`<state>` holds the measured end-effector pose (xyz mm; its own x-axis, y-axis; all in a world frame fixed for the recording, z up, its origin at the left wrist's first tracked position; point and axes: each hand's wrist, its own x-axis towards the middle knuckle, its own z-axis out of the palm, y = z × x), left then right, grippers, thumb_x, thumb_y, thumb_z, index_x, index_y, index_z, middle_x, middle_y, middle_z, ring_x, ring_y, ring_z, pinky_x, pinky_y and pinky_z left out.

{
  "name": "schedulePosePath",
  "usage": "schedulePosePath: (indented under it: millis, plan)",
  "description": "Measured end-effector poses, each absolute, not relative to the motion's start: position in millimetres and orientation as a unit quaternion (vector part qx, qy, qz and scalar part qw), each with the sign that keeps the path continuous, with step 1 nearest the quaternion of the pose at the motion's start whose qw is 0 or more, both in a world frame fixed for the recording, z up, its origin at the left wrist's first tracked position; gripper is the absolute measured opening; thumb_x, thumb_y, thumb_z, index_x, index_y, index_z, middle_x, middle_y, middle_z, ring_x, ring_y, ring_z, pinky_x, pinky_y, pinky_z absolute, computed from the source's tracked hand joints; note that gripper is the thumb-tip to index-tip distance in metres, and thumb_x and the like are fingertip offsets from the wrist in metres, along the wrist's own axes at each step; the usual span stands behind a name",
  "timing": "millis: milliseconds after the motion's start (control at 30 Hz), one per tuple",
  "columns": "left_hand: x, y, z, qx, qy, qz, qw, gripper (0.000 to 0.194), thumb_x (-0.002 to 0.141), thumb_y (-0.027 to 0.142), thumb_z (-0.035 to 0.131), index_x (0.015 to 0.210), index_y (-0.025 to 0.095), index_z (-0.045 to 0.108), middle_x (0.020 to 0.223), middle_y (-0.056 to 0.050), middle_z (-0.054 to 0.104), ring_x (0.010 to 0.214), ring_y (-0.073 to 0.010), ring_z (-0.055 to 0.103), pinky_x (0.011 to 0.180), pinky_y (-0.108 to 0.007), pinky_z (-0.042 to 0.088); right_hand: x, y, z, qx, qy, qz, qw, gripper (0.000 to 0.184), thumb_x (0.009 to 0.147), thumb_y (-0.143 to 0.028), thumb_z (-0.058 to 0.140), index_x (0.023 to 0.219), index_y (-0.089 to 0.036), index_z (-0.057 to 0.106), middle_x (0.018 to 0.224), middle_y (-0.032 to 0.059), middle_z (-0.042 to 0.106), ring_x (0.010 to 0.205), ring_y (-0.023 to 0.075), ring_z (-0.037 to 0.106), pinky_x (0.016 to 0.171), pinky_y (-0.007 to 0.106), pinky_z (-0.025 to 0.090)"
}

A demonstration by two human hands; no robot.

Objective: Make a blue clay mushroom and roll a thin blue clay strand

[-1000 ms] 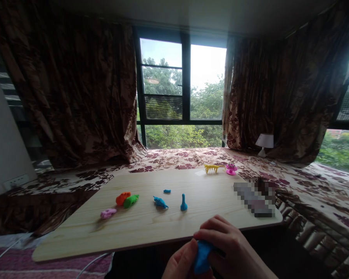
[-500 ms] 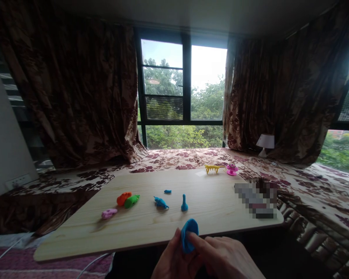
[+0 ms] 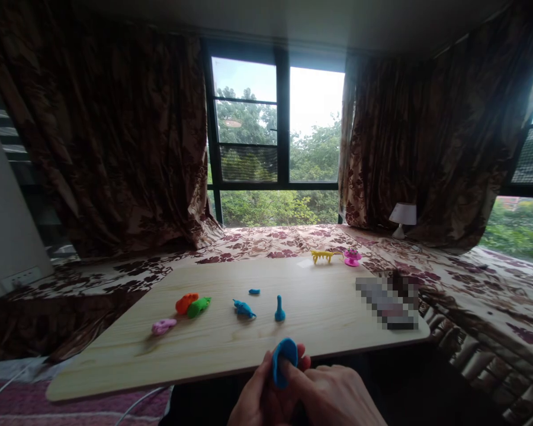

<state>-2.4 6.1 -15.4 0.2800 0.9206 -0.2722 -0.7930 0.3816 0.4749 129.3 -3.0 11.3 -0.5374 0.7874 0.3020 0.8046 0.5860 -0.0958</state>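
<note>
Your left hand [image 3: 251, 393] is gripping the blue clay cup [image 3: 286, 349] around its outer side, while your right hand [image 3: 335, 390] is resting a finger inside its hollow. You are holding the cup tilted, near the table's [image 3: 195, 355] close edge. Beyond it, a blue bottle-shaped piece [image 3: 279, 311] is standing upright, beside a blue animal figure [image 3: 244, 308].

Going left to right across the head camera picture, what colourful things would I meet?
Pink lump, green piece, blue animal-like figure, blue hollow piece, yellow figure with legs, hot-pink stand. I skipped things whose places overlap.
</note>
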Motion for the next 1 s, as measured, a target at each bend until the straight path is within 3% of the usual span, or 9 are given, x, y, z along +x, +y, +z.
schedulePosePath:
  millis: [200, 367, 500, 667, 767, 900, 1000]
  plan:
    - [-3, 5, -14, 0.154, 0.228, 0.515, 0.812, 0.028, 0.080, 0.030, 0.060, 0.098, 0.011, 0.069, 0.096, -0.012, 0.074, 0.102, -0.0290, 0.063, 0.094, -0.041, 0.045, 140, -8, 31, -0.410, -0.878, 0.088, 0.231, 0.035, 0.081, -0.057, 0.050, 0.089, -0.024, 0.058, 0.071, 0.0002, 0.070, 0.058, 0.0167, 0.064, 0.050, 0.021, 0.038]
    - [2, 6, -18, 0.128, 0.210, 0.532, 0.810, 0.026, 0.078, 0.028, 0.063, 0.099, 0.014, 0.069, 0.095, -0.009, 0.074, 0.098, -0.0258, 0.065, 0.087, -0.036, 0.048, 143, -2, 19, -0.382, -0.880, 0.115, 0.257, 0.040, 0.081, -0.060, 0.044, 0.090, -0.024, 0.058, 0.065, 0.0000, 0.066, 0.050, 0.0145, 0.057, 0.045, 0.020, 0.034]
    - [1, 4, -14, 0.120, 0.155, 0.444, 0.874, 0.030, 0.084, 0.032, 0.055, 0.097, 0.009, 0.070, 0.099, -0.014, 0.072, 0.089, -0.0252, 0.068, 0.079, -0.034, 0.051, 140, 3, 10, -0.384, -0.883, 0.117, 0.242, 0.045, 0.079, -0.061, 0.046, 0.097, -0.022, 0.058, 0.065, 0.0022, 0.066, 0.050, 0.0157, 0.057, 0.045, 0.021, 0.035]
    - [-5, 6, -21, 0.104, 0.133, 0.508, 0.845, 0.027, 0.090, 0.022, 0.046, 0.100, 0.016, 0.070, 0.103, -0.008, 0.073, 0.102, -0.0204, 0.064, 0.093, -0.031, 0.045, 144, -6, 23, -0.361, -0.880, 0.139, 0.276, 0.045, 0.086, -0.053, 0.041, 0.107, -0.015, 0.057, 0.075, 0.0069, 0.068, 0.057, 0.0162, 0.059, 0.053, 0.021, 0.042]
    - [-6, 8, -28, 0.137, 0.124, 0.564, 0.804, 0.030, 0.090, 0.016, 0.043, 0.110, 0.017, 0.066, 0.114, -0.011, 0.068, 0.113, -0.0217, 0.057, 0.099, -0.034, 0.040, 145, -10, 29, -0.349, -0.874, 0.173, 0.290, 0.041, 0.087, -0.046, 0.044, 0.111, -0.014, 0.054, 0.077, 0.0063, 0.067, 0.058, 0.0142, 0.059, 0.053, 0.019, 0.043]
    - [-3, 6, -25, 0.168, 0.099, 0.568, 0.800, 0.030, 0.089, 0.018, 0.045, 0.111, 0.017, 0.066, 0.116, -0.012, 0.067, 0.119, -0.0239, 0.051, 0.103, -0.037, 0.036, 140, -8, 27, -0.359, -0.866, 0.176, 0.302, 0.031, 0.083, -0.043, 0.052, 0.099, -0.017, 0.056, 0.072, 0.0029, 0.065, 0.057, 0.0138, 0.057, 0.051, 0.018, 0.042]
    - [-1, 5, -20, 0.184, 0.088, 0.556, 0.806, 0.030, 0.090, 0.018, 0.044, 0.109, 0.019, 0.067, 0.113, -0.010, 0.068, 0.116, -0.0229, 0.055, 0.099, -0.034, 0.040, 136, -3, 20, -0.377, -0.850, 0.125, 0.347, 0.016, 0.082, -0.035, 0.053, 0.087, -0.020, 0.056, 0.063, -0.0008, 0.062, 0.051, 0.0116, 0.054, 0.048, 0.017, 0.038]
